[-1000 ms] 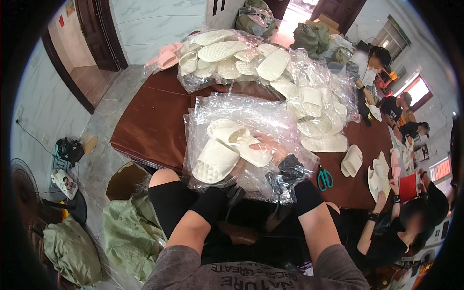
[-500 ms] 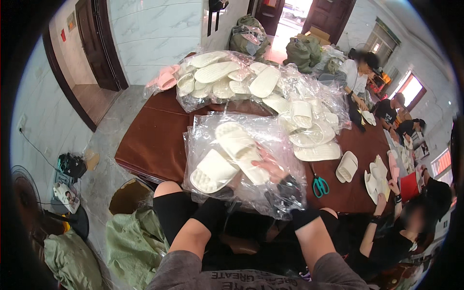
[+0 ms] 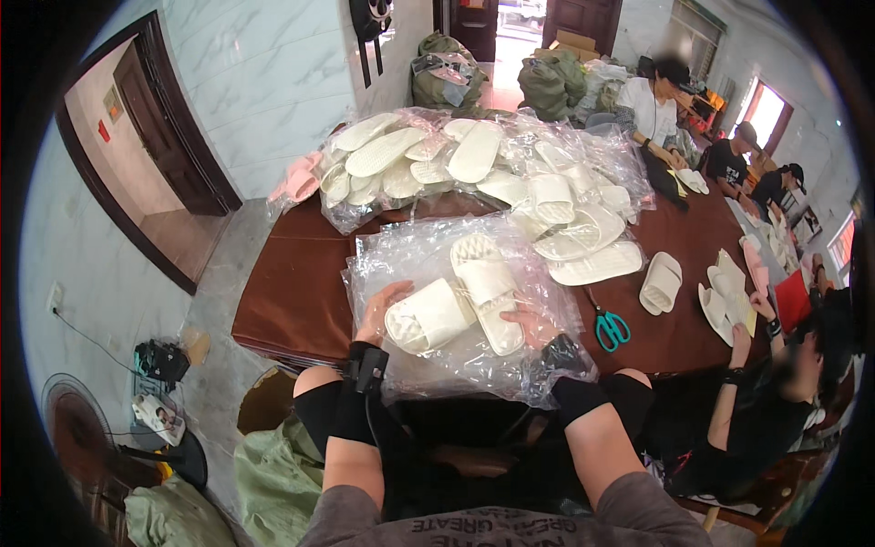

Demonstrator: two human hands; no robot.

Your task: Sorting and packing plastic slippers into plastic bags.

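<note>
Two white slippers lie in front of me on a stack of clear plastic bags (image 3: 387,260). The left slipper (image 3: 428,314) sits tilted against the right slipper (image 3: 488,283). My left hand (image 3: 383,308) grips the outer edge of the left slipper. My right hand (image 3: 530,324) is under clear plastic, fingers apart, its fingertips touching the side of the right slipper near the heel. Dark bands cover both my wrists.
Bagged white slippers (image 3: 392,150) are heaped behind, with pink slippers (image 3: 296,178) at the left. Teal-handled scissors (image 3: 612,330) and a loose white slipper (image 3: 661,283) lie on the brown table (image 3: 283,283). A co-worker's hands (image 3: 743,337) hold slippers at the right.
My left hand has come up from below to the left slipper's outer side. Both slippers have shifted to the right and stand more upright. My right hand stays under the plastic.
</note>
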